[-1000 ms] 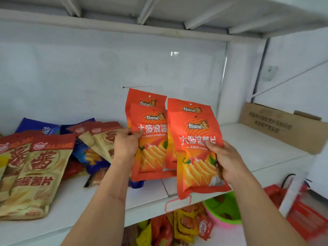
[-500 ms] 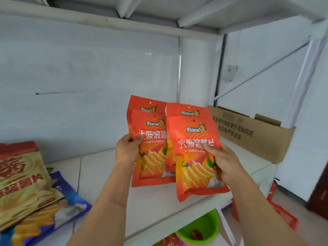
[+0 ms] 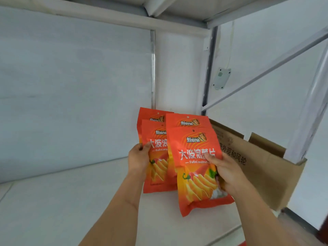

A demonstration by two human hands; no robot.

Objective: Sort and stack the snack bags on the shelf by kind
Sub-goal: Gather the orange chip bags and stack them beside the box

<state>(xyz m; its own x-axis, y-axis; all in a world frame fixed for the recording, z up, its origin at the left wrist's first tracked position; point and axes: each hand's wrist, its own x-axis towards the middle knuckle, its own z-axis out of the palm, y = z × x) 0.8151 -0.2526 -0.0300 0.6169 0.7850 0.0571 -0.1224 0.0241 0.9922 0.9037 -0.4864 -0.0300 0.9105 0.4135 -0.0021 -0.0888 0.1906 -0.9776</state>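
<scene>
Both my forearms came up from the bottom of the view over the white shelf board (image 3: 67,201). My right hand (image 3: 226,172) gripped the nearest orange-red potato chip bag (image 3: 195,157) on its right edge, thumb curled across the front over the printed white characters, fingers behind the bag and hidden. That front right bag was upright, tilted a bit, bottom corner hanging lowest of the lot. A second bag of the same print (image 3: 186,120) sat directly behind it, only its top strip showing; couldn't tell if the same fingers held both. My left hand (image 3: 139,159) pinched the left front bag (image 3: 157,173) at its left edge, thumb on the front, remaining fingers wrapped behind. Another matching bag (image 3: 150,114) sat behind that one, its top peeking above. The right pair overlapped the left pair. All four were held up in the air over the shelf, not resting on it. Further back on the right, a brown cardboard box (image 3: 262,167) with black printed characters stood on the shelf, just beside the bags. Behind it all, the white back panel (image 3: 71,96), and a small grey wall box (image 3: 221,78) at far right.
</scene>
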